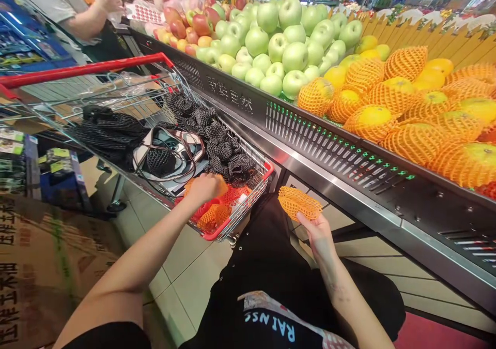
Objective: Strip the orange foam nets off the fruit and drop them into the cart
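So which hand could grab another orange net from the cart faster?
Probably the left hand: it's already inside the cart, on the orange nets. The right hand is outside, holding a net.

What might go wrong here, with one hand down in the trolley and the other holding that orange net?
1. The left hand reaches into the shopping trolley among wire bars and a tangled cord; fingers may snag.
2. The right hand holds the orange foam net by its edge only, over the floor; it may slip and drop.
3. The black foam nets are heaped against the trolley's wall; rummaging could push some out.
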